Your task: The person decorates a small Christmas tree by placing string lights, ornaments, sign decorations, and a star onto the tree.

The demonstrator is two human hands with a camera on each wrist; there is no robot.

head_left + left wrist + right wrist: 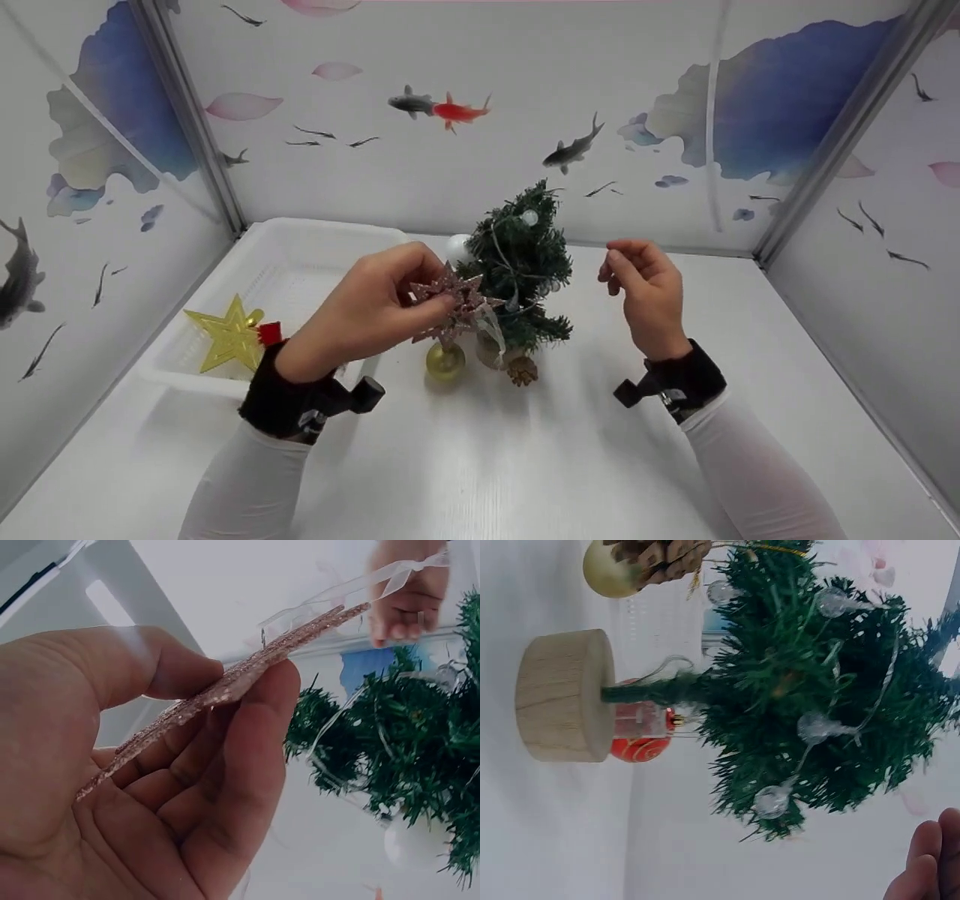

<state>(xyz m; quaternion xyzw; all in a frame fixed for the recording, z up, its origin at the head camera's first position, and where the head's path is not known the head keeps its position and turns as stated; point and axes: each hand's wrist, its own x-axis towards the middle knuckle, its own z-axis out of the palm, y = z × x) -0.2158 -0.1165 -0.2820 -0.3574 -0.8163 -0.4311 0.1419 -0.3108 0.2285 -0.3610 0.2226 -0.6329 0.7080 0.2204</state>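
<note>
Over the table's back half, toward its back edge (724,271), the pink star (466,301) is pinched by the left hand (375,304); the right hand (651,300) is left empty, loosely bent. By nearby tree (546,255) twigs, its ribbon (490,327) could be snagged.

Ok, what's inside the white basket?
In the white basket, the head view shows a gold star, a small red piece beside it and a bit of something gold. The left hand and wrist band cover much of the right side; what's there can't be seen.
</note>
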